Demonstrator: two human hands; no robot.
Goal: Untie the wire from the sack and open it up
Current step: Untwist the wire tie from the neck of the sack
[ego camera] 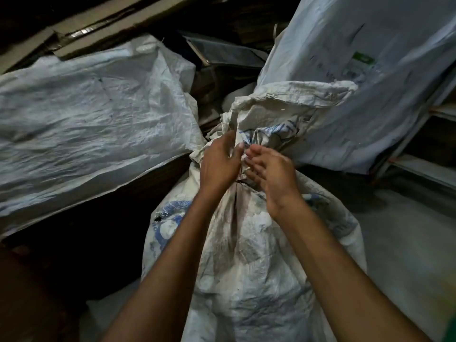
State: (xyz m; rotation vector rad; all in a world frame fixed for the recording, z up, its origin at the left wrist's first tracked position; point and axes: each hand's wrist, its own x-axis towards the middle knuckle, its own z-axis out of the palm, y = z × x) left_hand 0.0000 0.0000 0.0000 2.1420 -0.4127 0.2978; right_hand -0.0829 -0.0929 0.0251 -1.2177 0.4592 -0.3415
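Note:
A dirty white woven sack (249, 267) with blue print stands upright in front of me, its neck gathered tight. A thin dark wire (241, 181) shows at the neck between my wrists. Above the neck the loose sack top (283, 114) fans out. My left hand (218, 164) is on the left side of the neck, fingers curled toward the gathered cloth. My right hand (270, 174) is on the right side, fingers bent and pointing left at the same spot. The fingertips of both hands meet at the bunched cloth; what they pinch is hidden.
A large white sack (86, 124) lies to the left on a dark surface. Another pale sack (365, 77) leans at the right behind the tied one. Dark boards and a metal-edged panel (222, 53) lie at the back. Grey floor (407, 230) shows at right.

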